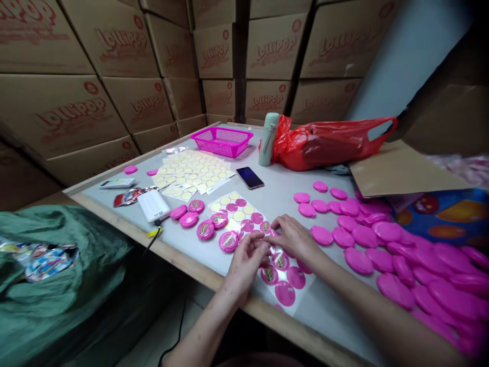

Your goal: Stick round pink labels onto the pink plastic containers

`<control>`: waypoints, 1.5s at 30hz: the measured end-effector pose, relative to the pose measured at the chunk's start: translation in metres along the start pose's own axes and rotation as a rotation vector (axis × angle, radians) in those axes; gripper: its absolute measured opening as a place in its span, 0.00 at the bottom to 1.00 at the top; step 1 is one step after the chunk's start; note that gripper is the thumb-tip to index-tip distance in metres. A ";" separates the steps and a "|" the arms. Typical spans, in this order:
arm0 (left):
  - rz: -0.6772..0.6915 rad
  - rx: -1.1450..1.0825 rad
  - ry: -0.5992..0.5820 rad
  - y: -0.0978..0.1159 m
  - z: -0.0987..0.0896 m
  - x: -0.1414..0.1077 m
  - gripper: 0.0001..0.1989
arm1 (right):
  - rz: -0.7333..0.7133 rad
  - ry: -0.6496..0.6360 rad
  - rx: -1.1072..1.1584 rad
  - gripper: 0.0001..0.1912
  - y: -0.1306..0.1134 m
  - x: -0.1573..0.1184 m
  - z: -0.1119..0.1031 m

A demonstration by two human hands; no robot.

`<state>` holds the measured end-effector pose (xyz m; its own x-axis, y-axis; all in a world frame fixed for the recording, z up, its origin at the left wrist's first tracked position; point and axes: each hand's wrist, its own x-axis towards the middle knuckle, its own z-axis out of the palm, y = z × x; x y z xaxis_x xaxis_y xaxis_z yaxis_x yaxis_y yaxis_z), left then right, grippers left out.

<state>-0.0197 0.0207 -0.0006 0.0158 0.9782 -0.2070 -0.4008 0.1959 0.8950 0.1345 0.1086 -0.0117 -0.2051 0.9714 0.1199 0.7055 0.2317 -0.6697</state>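
"Sticker sheet, condition?"

"The sticker sheet [239, 216] lies flat on the bench [282, 189]. Pale yellow circles show toward its far end, mixed with magenta rounds; magenta rounds, some bearing a printed design, occupy the near end. The middle is partly hidden."

"Cases to its left?"

"The small cluster of round pink cases [205, 230] lies just beside it. At least four show a printed top; lettering too small to read."

"To its right?"

"The plain pink cases [367, 236], smooth, scattered at the far side, heaped and overlapping nearer, some tilted."
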 end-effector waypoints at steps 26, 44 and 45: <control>-0.413 -0.389 -0.319 0.018 0.025 -0.003 0.12 | 0.094 0.192 0.546 0.16 -0.004 -0.092 -0.088; -0.471 -0.439 -0.132 0.020 0.036 0.003 0.24 | -0.355 0.392 -0.125 0.16 0.005 -0.103 -0.060; -0.465 -0.433 -0.126 0.020 0.036 0.003 0.23 | -0.323 0.395 -0.121 0.16 0.005 -0.102 -0.061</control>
<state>0.0048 0.0301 0.0308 0.3738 0.8034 -0.4634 -0.6587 0.5817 0.4772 0.2000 0.0136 0.0173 -0.1699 0.7896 0.5896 0.7265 0.5046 -0.4664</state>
